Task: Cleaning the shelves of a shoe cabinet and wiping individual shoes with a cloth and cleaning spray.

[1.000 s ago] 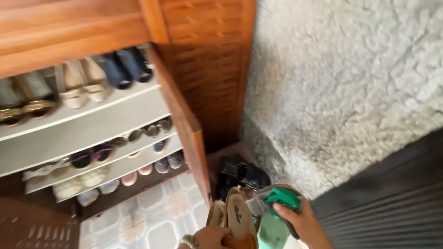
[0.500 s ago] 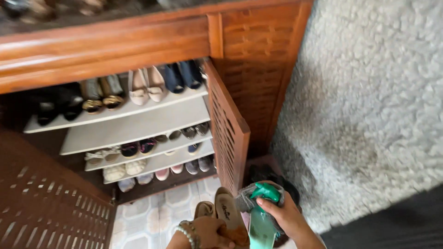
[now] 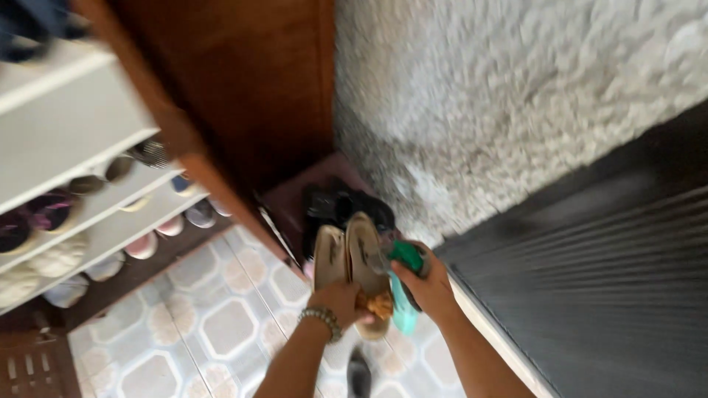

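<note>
L hand: fingers clamped on 2 tan shoes
R hand: fingers wrapped round green spray bottle
Tip: keep soles together, bottle upright

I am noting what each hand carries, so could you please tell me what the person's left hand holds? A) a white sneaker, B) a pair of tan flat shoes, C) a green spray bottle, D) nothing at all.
B: the left hand, with a bead bracelet at the wrist, grips a pair of tan flat shoes by the heels, while the right hand holds the green spray bottle.
</note>
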